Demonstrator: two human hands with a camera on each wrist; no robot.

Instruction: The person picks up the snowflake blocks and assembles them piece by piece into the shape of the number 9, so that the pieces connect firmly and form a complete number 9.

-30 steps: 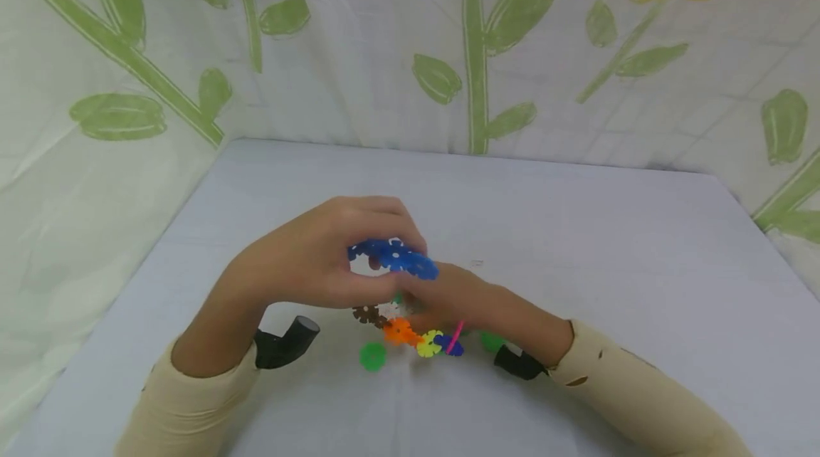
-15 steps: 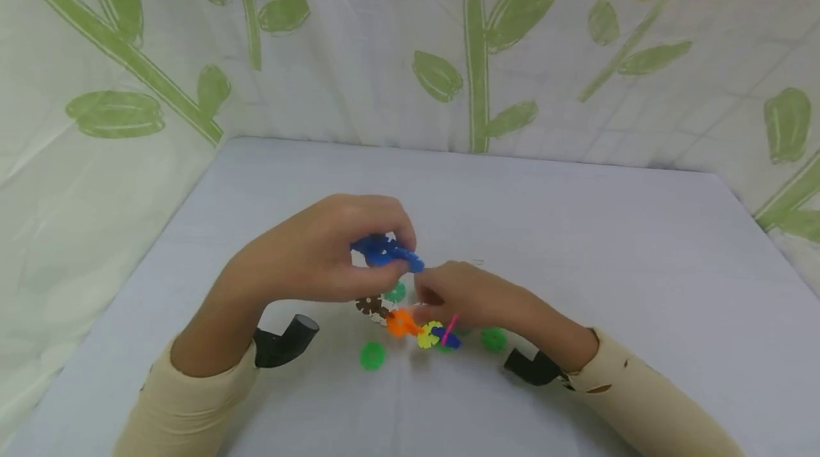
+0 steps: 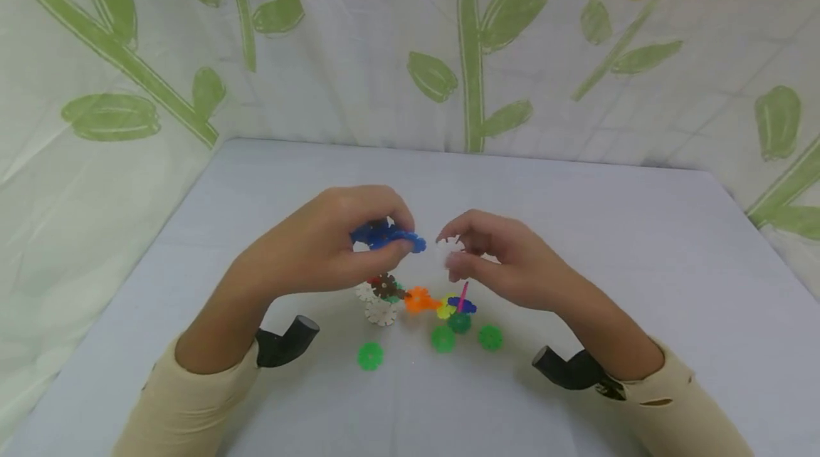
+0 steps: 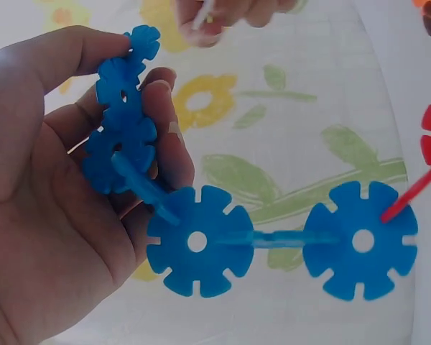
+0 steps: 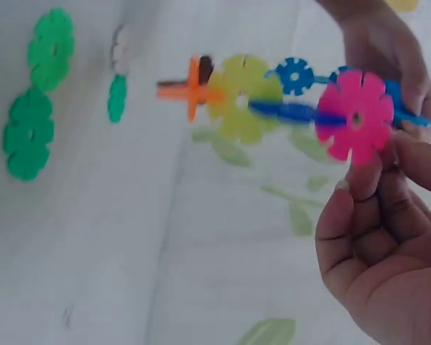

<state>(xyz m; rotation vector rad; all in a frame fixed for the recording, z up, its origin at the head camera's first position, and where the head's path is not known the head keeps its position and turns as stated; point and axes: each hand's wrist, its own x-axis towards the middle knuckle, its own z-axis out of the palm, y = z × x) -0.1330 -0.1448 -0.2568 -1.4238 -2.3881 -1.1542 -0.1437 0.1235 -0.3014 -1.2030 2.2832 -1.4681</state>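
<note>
Blue disc chain (image 3: pixel 387 236) gripped by left hand (image 3: pixel 320 250); right hand (image 3: pixel 506 261) pinches white disc (image 3: pixel 450 246) above scattered discs (image 3: pixel 442 338).

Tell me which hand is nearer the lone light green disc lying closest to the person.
Left. The left hand is up and slightly left of the light green disc; the right hand sits farther off, up and right.

Blue discs (image 3: pixel 387 236), green discs (image 3: pixel 369 356) (leaf-printed white backdrop (image 3: pixel 359 37)).
</note>
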